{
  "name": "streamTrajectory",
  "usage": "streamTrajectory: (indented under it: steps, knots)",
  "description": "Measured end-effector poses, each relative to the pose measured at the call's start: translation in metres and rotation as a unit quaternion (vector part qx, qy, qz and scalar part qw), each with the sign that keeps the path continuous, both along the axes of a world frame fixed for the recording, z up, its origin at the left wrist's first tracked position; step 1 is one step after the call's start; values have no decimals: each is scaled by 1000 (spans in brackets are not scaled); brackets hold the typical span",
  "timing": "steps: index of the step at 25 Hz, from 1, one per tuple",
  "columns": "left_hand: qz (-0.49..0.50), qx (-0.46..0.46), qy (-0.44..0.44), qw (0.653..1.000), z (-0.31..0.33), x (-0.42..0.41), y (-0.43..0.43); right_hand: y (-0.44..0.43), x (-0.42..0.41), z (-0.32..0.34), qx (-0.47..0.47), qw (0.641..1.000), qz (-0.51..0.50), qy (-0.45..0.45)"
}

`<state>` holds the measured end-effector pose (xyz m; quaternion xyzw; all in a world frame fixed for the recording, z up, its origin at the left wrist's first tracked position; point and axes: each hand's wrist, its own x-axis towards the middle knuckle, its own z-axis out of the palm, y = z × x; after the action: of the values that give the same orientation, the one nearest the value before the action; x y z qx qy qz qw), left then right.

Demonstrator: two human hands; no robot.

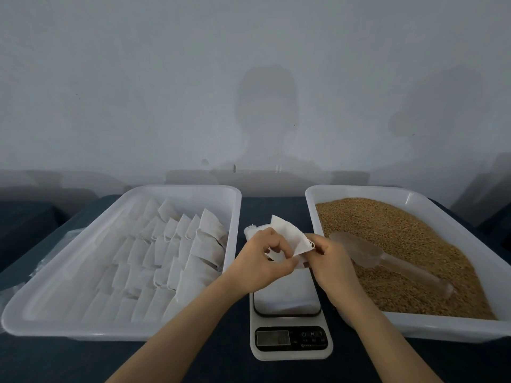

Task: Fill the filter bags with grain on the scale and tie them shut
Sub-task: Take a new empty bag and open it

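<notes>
Left of the scale [284, 297], a white tray [182, 189] holds rows of flat white bags. Over the scale's far end, my left hand [262, 261] has its fingers curled on the filter bag [287, 233]. The bag looks flat, creased and unfilled. It slants from far-left to near-right, with its gathered mouth pinched in my right hand [331, 261]. I judge that this hand is nearer the scoop [367, 252] lying in the grain [401, 230], right of the scale.

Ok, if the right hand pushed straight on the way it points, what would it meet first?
The filter bag it already pinches; the right hand points forward-left, and right beyond the bag is probably the left hand, though depth is unclear.
</notes>
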<state>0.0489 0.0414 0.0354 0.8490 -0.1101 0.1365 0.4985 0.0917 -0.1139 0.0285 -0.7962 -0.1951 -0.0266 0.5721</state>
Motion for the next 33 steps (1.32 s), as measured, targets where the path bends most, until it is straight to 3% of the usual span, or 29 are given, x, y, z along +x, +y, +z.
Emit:
streamTrajectory:
  steps: [3, 6, 9, 15, 20, 23, 26, 29, 31, 33]
  knots:
    - [70, -36, -9, 997, -2, 5, 2, -3, 1, -1, 2, 999, -11, 33]
    - [116, -108, 54, 986, -2, 9, 5, -3, -2, 1, 11, 999, 7, 41]
    - [156, -143, 78, 974, -2, 10, 8, -2, -2, 2, 64, 996, -42, 46]
    - [167, -183, 70, 966, -5, 13, 12, -3, -5, 2, 24, 999, -39, -22]
    - [147, -115, 62, 981, -8, 14, 10, -14, -5, 7, 67, 997, -2, 46]
    - [118, -73, 63, 988, -7, 11, 7, -23, 1, 9, 21, 998, -36, 41]
    - [48, 88, -21, 995, -10, 7, 4, -19, 0, 14, -9, 1000, -18, 19]
    - [9, 209, -52, 976, -14, 8, -1, -13, -5, 18, -69, 997, 19, -39]
    - [29, 234, -50, 970, -17, 10, -2, -11, -7, 22, -76, 995, 29, -55]
    - [44, 190, -21, 980, -17, 11, -2, -12, -9, 24, -47, 997, 39, -40]
